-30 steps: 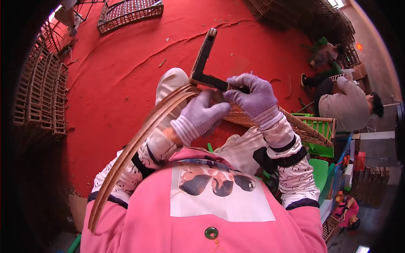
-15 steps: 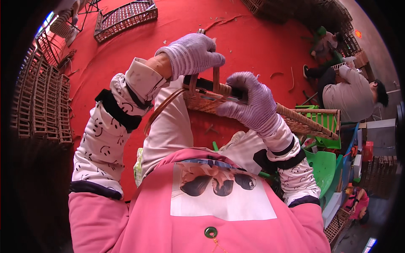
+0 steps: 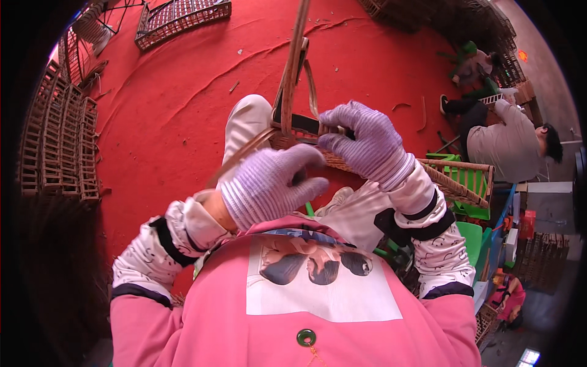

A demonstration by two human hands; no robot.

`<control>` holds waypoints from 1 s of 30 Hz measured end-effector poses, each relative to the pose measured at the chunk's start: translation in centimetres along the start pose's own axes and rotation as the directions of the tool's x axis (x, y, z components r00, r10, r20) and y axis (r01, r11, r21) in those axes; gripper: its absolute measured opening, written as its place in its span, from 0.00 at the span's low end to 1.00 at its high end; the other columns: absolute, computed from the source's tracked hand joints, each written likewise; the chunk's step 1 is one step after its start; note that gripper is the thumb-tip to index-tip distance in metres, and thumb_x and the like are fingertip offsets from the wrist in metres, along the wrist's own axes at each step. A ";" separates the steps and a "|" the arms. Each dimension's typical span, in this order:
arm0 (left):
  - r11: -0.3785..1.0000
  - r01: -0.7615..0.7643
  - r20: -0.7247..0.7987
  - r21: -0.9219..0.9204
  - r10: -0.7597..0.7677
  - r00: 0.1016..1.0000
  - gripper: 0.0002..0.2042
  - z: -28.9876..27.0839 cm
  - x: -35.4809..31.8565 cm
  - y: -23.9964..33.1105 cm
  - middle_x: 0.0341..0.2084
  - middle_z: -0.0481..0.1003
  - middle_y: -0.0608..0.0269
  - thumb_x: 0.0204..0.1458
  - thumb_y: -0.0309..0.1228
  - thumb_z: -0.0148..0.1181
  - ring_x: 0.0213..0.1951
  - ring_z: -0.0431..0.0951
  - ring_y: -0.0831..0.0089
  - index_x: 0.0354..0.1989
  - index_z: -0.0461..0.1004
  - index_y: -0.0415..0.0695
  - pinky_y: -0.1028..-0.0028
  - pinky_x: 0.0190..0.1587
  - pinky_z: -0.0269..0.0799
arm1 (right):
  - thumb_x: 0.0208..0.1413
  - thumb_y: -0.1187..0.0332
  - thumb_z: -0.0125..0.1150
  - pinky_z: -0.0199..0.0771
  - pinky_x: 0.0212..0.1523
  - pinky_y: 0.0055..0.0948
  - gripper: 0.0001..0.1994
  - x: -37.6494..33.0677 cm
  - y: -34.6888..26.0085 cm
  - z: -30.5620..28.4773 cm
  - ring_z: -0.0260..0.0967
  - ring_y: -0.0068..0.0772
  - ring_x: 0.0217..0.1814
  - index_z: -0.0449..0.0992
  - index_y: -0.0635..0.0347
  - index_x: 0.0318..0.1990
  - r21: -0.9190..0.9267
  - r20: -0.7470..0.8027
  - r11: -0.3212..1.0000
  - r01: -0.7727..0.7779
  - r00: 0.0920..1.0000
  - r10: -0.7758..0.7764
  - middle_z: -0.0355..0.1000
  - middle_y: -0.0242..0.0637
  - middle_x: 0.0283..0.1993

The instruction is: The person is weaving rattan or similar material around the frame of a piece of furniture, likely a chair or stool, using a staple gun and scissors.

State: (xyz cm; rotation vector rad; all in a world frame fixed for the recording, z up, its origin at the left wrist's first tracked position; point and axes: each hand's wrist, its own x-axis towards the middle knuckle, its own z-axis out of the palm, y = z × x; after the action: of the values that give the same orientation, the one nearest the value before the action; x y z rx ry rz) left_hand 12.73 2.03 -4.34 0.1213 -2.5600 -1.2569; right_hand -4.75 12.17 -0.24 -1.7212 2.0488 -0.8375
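Holding one woven basket [image 3: 452, 177] over the lap, above the red floor [image 3: 171, 122]. Right hand [image 3: 367, 144] closed on its rim where one cane strip [image 3: 293, 61] rose, long axis running up and away from the grip. Left hand [image 3: 269, 183] curled just beside, nearer the body, fingers bent; could not tell if anything was pinched. Counted two gloved hands, one basket, one upright strip.
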 end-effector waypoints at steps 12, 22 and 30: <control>0.536 0.423 0.220 -0.730 -0.402 0.889 0.17 1.9 1.7 -1.6 0.24 0.72 0.61 0.52 0.36 0.54 0.18 0.71 0.78 0.47 0.63 0.40 0.79 0.18 0.65 | 0.41 0.73 0.66 0.70 0.34 0.30 0.11 -0.1 -0.3 0.4 0.70 0.34 0.31 0.75 0.60 0.35 0.132 0.008 0.991 -0.015 1.000 0.014 0.70 0.40 0.31; 0.344 0.456 0.303 -0.821 -0.413 0.859 0.12 -1.4 1.2 2.1 0.09 0.66 0.68 0.55 0.36 0.49 0.07 0.63 0.81 0.27 0.71 0.40 0.81 0.07 0.53 | 0.35 0.62 0.69 0.71 0.25 0.33 0.14 -1.3 -0.5 3.1 0.70 0.41 0.24 0.74 0.54 0.31 -0.451 -0.206 0.884 0.119 0.950 -0.233 0.70 0.36 0.27; 0.842 -0.297 -0.118 0.451 0.386 0.915 0.19 -6.7 2.6 1.3 0.26 0.76 0.65 0.38 0.30 0.64 0.40 0.77 0.65 0.42 0.72 0.45 0.66 0.48 0.69 | 0.41 0.56 0.61 0.68 0.27 0.40 0.11 -1.3 -0.5 2.9 0.69 0.43 0.24 0.70 0.49 0.26 -0.297 -0.221 0.955 0.004 0.972 -0.073 0.69 0.35 0.25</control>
State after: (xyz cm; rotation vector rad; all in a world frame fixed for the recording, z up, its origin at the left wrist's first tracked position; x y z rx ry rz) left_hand 12.24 -2.79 1.17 -0.1150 -2.4848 -0.5138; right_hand -2.37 12.79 -2.29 -1.9005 2.4050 -0.8088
